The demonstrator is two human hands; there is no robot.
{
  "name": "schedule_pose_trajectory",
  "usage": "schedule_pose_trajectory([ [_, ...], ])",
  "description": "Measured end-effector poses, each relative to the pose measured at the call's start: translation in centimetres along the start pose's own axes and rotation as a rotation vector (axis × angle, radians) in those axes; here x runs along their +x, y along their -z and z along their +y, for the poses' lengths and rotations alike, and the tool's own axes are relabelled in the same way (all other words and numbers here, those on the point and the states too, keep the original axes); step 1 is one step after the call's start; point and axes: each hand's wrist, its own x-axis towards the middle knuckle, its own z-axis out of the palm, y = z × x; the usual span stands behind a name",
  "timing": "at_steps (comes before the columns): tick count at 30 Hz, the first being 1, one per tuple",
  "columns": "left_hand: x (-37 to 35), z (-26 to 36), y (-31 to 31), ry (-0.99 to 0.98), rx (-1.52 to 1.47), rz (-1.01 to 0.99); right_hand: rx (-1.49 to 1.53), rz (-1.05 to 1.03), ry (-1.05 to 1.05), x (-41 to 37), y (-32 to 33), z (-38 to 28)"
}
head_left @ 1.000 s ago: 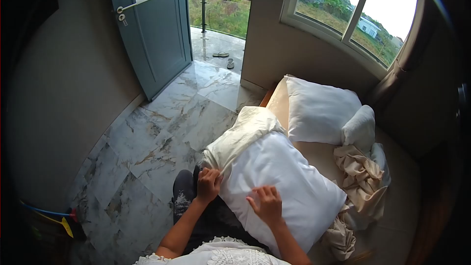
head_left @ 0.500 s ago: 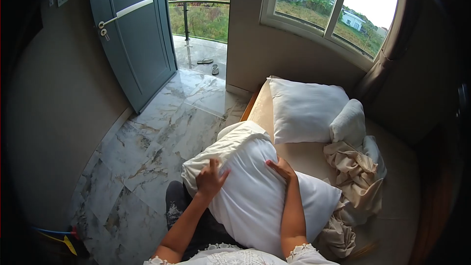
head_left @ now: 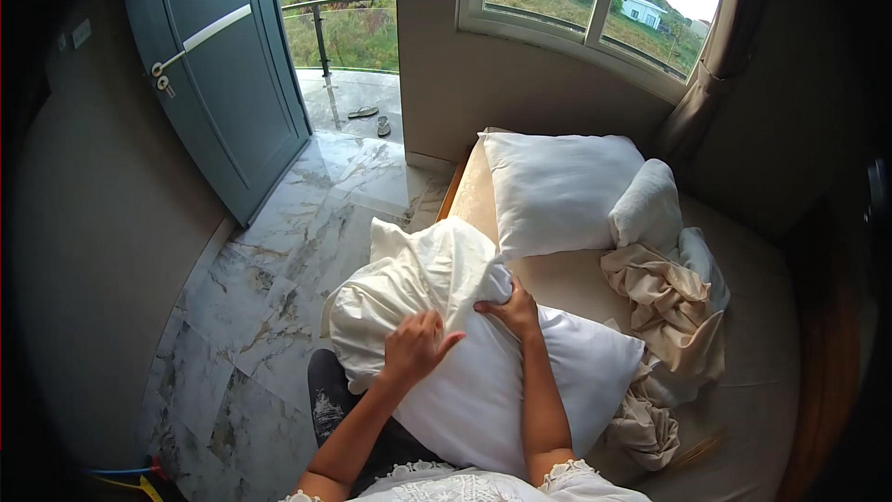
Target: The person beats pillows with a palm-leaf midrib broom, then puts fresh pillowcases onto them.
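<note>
A white pillow (head_left: 455, 418) lies across my lap. A cream pillowcase (head_left: 400, 293) covers its far end and hangs loose in folds on the left. My left hand (head_left: 418, 346) is closed on the pillowcase near its edge, fingers curled and thumb pointing right; its fingertips are partly hidden. On the right side, my right hand (head_left: 511, 309) grips the pillow where it meets the cloth, thumb on top and fingers out of sight behind. Another white pillow (head_left: 595, 363) rests on the bed to the right of the one I hold.
On the bed (head_left: 734, 437) lie a large white pillow (head_left: 562, 191), a smaller white cushion (head_left: 648, 204) and crumpled beige cloth (head_left: 660, 293). A grey door (head_left: 214, 65) stands ajar on the left, above the marble-tiled floor (head_left: 269, 297). Sandals (head_left: 364, 112) lie outside.
The pillowcase has come further over the pillow's far end and bunched up toward me. My left hand has shifted slightly right, my right hand slightly left. The camera view has turned right.
</note>
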Motion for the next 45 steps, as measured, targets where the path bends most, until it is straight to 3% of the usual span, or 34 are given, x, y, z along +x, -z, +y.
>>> schedule_pose_trajectory([
  [2,3.5,0.4,0.5,0.007,0.013,0.158,-0.026,0.055,0.062,-1.7,0.8,-2.7],
  [5,7.8,1.5,-0.1,0.071,0.033,0.094,-0.05,0.151,0.145,-3.5,1.8,-5.2],
  [8,8.9,1.8,-0.4,-0.019,-0.005,-0.038,-0.106,0.275,0.209,-4.8,2.8,-6.0],
  [12,1.8,4.4,-1.5,-0.175,-0.162,0.025,0.183,0.266,0.106,-4.9,3.1,-4.9],
  [13,-0.1,4.2,-2.7,-0.17,-0.139,-0.056,0.146,0.207,0.16,-4.4,3.0,-4.0],
  [15,-2.3,3.7,-3.9,-0.144,-0.191,-0.003,0.07,0.08,0.281,-2.8,2.7,-1.9],
  [18,-2.6,3.7,-1.7,-0.075,-0.269,-0.069,0.175,0.038,0.191,-2.7,2.9,-2.3],
  [21,-3.3,2.5,2.1,-0.237,-0.158,0.22,0.249,0.144,0.151,-3.0,3.4,-3.0],
  [25,-7.8,-3.8,2.5,-0.01,0.072,0.357,0.409,0.264,0.052,-1.6,2.0,0.4],
  [27,-10.4,-6.8,1.2,0.181,-0.036,0.44,0.49,0.293,0.043,-0.2,0.5,3.1],
  [29,-12.5,-10.3,-2.2,0.34,-0.274,0.408,0.207,0.298,-0.009,0.8,-1.0,5.6],
  [31,-12.9,-11.2,-3.6,0.402,-0.264,0.322,-0.101,0.212,-0.198,1.7,-1.6,5.8],
  [33,-11.9,-11.6,-4.8,0.384,-0.428,0.458,-0.488,0.447,-0.029,-0.1,-1.3,1.4],
  [35,-9.7,-10.4,-4.0,0.383,-0.468,0.555,-0.572,0.442,0.307,-2.5,-1.1,-2.4],
  [37,-7.8,-9.4,-3.4,0.38,-0.537,0.593,-0.372,0.184,0.537,-8.2,-2.4,-8.3],
  [39,-6.2,-8.8,-3.0,0.334,-0.56,0.66,-0.597,-0.163,0.428,-14.5,-4.0,-13.3],
  [41,-5.1,-7.7,-1.6,0.306,-0.616,0.674,-0.646,-0.001,0.482,-15.3,-5.7,-12.6],
  [42,-5.0,-7.5,-0.7,0.243,-0.5,0.64,-0.671,0.078,0.51,-15.1,-6.4,-12.1],
  [45,-6.0,-6.1,-0.2,0.263,-0.552,0.495,-0.385,-0.066,0.484,-12.0,-6.5,-9.4],
])
